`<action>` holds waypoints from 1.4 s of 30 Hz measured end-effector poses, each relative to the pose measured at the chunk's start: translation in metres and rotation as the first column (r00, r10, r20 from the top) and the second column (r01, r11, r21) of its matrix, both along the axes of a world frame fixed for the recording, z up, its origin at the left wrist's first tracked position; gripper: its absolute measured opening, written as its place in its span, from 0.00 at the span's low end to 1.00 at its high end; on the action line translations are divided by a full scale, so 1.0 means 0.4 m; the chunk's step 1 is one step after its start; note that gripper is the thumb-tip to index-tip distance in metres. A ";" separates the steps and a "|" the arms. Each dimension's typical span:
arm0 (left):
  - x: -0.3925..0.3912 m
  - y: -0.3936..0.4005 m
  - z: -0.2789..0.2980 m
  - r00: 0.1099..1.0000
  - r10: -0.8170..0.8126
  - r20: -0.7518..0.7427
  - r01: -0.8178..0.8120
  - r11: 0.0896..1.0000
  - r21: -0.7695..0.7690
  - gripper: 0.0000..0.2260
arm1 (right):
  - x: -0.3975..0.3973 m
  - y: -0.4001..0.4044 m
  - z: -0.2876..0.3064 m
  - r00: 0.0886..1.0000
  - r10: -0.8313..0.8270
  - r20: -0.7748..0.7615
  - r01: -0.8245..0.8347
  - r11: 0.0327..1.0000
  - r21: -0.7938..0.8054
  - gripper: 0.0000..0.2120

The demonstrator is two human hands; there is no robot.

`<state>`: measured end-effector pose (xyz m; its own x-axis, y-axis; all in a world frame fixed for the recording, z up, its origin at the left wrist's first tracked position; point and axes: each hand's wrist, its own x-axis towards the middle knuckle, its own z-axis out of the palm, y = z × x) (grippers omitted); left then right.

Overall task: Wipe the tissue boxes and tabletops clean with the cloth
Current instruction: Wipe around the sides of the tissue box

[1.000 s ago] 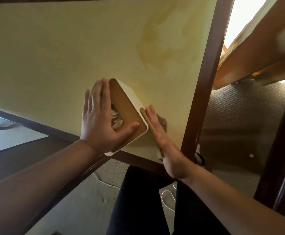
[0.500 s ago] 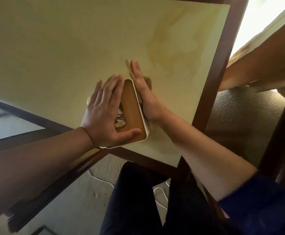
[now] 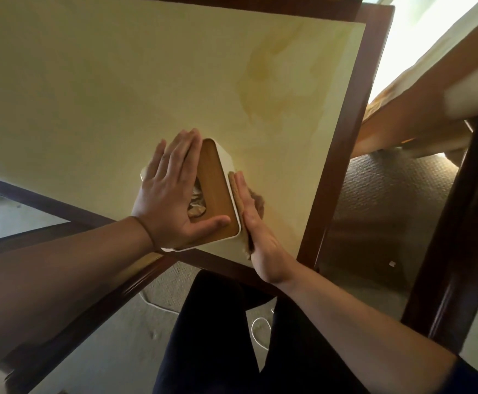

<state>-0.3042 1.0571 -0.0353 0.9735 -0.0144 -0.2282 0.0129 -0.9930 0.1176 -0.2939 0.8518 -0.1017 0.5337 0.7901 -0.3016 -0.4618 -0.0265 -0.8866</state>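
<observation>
Two hands on one box [image 3: 218,191], near table's front edge. Left hand [image 3: 169,194] laid flat on box top, fingers straight and together, thumb [image 3: 212,224] stretched across brown lid's near end; pressed, nothing gripped. Right hand [image 3: 256,231] held edge-on against box's right side, fingers straight, cloth [image 3: 256,201] pressed between palm and white side wall; tan cloth seen past fingertips and below the heel of the hand. Box white-walled with brown lid, lid opening partly under left palm, crumpled tissue [image 3: 197,204] seen in it. Box stood on pale yellow table [image 3: 104,95] with dark wood rim, turned at an angle to the edge. Darker yellowish blotches [image 3: 274,81] on tabletop beyond box, toward right rim. Thin band [image 3: 146,233] on left wrist. Dark trousers [image 3: 218,336] below table edge, white cord [image 3: 257,331] on carpet [image 3: 388,194] by the legs. Dark wooden post [image 3: 459,237] at right, tan padded furniture [image 3: 417,89] behind it. Whether cloth touched tabletop: could not tell.
</observation>
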 end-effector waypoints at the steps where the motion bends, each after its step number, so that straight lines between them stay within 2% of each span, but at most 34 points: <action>1: 0.001 0.000 0.000 1.000 0.000 0.001 0.000 1.000 0.000 0.58 | 0.005 0.005 0.003 1.000 -0.008 -0.013 0.008 1.000 0.002 0.26; 3: 0.000 -0.001 0.000 1.000 0.001 0.001 -0.001 1.000 -0.005 0.58 | 0.035 0.022 0.007 1.000 0.001 0.019 -0.001 1.000 -0.016 0.26; 7: 0.002 -0.003 0.002 1.000 -0.002 -0.007 0.002 1.000 -0.002 0.58 | 0.142 0.107 -0.001 0.984 0.020 0.178 -0.005 0.997 -0.082 0.29; 11: 0.002 -0.007 0.008 1.000 0.000 -0.021 0.000 1.000 0.016 0.57 | 0.220 0.184 0.009 0.980 0.007 0.199 0.016 0.994 -0.110 0.30; 15: 0.000 -0.009 0.007 1.000 -0.005 -0.008 0.005 1.000 0.015 0.57 | 0.189 0.152 0.014 0.964 0.003 0.266 0.017 0.997 -0.073 0.29; 17: -0.001 -0.007 0.005 1.000 -0.001 -0.005 0.002 1.000 0.007 0.57 | 0.138 0.097 0.014 0.966 0.020 0.258 -0.002 0.998 -0.071 0.28; 21: -0.002 -0.006 0.002 1.000 -0.002 -0.011 0.002 1.000 0.011 0.58 | 0.013 -0.025 0.016 0.989 0.042 0.139 -0.037 0.999 -0.039 0.27; 26: 0.000 -0.001 -0.002 1.000 -0.002 -0.006 0.002 1.000 0.014 0.58 | -0.037 -0.054 0.008 0.999 0.035 0.038 -0.035 0.999 -0.012 0.27; 29: -0.001 -0.001 -0.003 1.000 -0.001 0.002 0.001 1.000 0.014 0.58 | 0.012 -0.013 0.008 0.997 0.024 0.068 -0.024 1.000 -0.008 0.28; 33: -0.001 -0.004 -0.001 1.000 -0.004 0.017 0.004 1.000 0.002 0.57 | 0.139 0.106 -0.021 0.980 0.039 0.196 -0.036 0.999 -0.018 0.29; 35: -0.002 -0.007 0.002 1.000 -0.002 0.022 0.002 1.000 -0.002 0.57 | 0.206 0.168 -0.025 0.976 0.047 0.213 -0.048 0.999 0.000 0.33; 37: -0.002 -0.009 0.004 1.000 -0.003 0.027 0.003 1.000 -0.004 0.57 | 0.244 0.207 -0.025 0.974 0.053 0.219 -0.049 0.999 -0.020 0.33; 42: -0.003 -0.008 -0.001 0.999 -0.001 0.037 0.001 1.000 -0.006 0.57 | 0.197 0.160 -0.003 0.957 -0.011 0.289 0.004 1.000 0.024 0.29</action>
<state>-0.3055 1.0540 -0.0358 0.9813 -0.0169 -0.1917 0.0071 -0.9922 0.1242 -0.2151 0.9159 -0.1030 0.6016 0.7904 -0.1154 -0.1862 -0.0018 -0.9825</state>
